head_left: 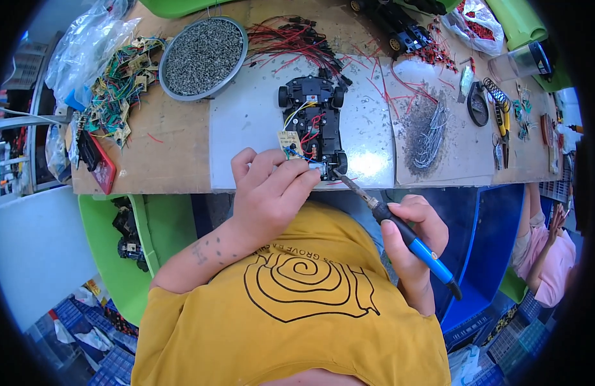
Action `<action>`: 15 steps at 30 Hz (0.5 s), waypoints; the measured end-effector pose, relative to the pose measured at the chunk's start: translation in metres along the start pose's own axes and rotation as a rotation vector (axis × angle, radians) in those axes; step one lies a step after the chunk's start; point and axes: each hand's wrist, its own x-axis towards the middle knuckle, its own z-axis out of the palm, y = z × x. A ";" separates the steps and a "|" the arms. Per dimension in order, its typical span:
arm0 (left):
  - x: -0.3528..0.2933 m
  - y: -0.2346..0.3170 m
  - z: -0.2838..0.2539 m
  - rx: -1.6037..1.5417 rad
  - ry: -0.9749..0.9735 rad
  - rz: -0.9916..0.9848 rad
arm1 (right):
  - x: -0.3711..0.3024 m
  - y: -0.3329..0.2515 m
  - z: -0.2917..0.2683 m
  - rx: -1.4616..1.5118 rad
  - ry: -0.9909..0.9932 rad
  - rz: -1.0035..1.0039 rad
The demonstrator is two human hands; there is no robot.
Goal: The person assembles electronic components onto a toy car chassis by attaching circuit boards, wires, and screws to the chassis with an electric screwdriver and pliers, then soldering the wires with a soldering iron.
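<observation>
A black toy car chassis (320,122) lies on a white board (246,148) at the table's near edge, with red, yellow and blue wires running over it. My left hand (272,186) is closed over the chassis's near left corner, its fingertips by a small tan circuit board (288,140). What those fingers pinch is hidden. My right hand (416,238) grips a blue and black soldering iron (410,239). The iron's tip reaches the near end of the chassis, beside the right wheel (342,161); I cannot tell whether it touches.
A round metal bowl (239,71) of small dark pieces stands behind, left of the chassis. Around it lie circuit boards (127,83) and red wires (284,38). To the right are a solder wire bundle (431,138) and pliers (502,122). A green bin (111,244) and blue bin (468,251) flank me.
</observation>
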 end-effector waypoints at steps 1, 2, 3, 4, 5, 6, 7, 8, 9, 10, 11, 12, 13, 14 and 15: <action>0.000 0.001 0.000 0.000 -0.001 -0.002 | -0.001 0.000 0.000 0.000 -0.001 0.001; 0.001 0.002 -0.001 0.012 -0.003 -0.006 | -0.001 0.000 0.001 -0.010 -0.006 0.004; 0.001 0.003 -0.001 0.024 -0.004 -0.011 | -0.001 0.000 0.001 -0.019 -0.011 0.006; 0.001 0.003 -0.002 0.023 -0.004 -0.012 | -0.001 -0.001 0.002 -0.021 -0.012 0.007; 0.001 0.003 -0.003 0.034 -0.015 -0.012 | -0.001 -0.001 0.002 -0.019 -0.015 0.006; 0.001 0.003 -0.003 0.046 -0.026 -0.012 | -0.001 -0.001 0.002 -0.016 -0.018 0.005; 0.001 0.004 -0.004 0.045 -0.025 -0.013 | -0.001 -0.002 0.002 -0.017 -0.019 0.005; 0.001 0.004 -0.004 0.057 -0.031 -0.007 | -0.001 -0.002 0.003 -0.017 -0.023 0.005; 0.001 0.004 -0.004 0.068 -0.035 0.000 | -0.001 -0.003 0.003 -0.017 -0.026 0.005; 0.001 0.004 -0.005 0.069 -0.036 0.000 | -0.002 -0.003 0.004 -0.017 -0.027 0.004; 0.001 0.004 -0.005 0.069 -0.039 0.000 | -0.002 -0.002 0.005 -0.022 -0.027 -0.005; 0.001 0.004 -0.006 0.069 -0.043 0.001 | -0.002 -0.002 0.006 -0.027 -0.027 -0.015; 0.001 0.005 -0.006 0.068 -0.043 0.000 | -0.002 -0.002 0.006 -0.028 -0.027 -0.014; 0.001 0.005 -0.006 0.077 -0.046 0.004 | -0.002 -0.001 0.007 -0.029 -0.031 -0.016; 0.001 0.006 -0.006 0.087 -0.048 0.009 | -0.002 -0.001 0.007 -0.030 -0.035 -0.018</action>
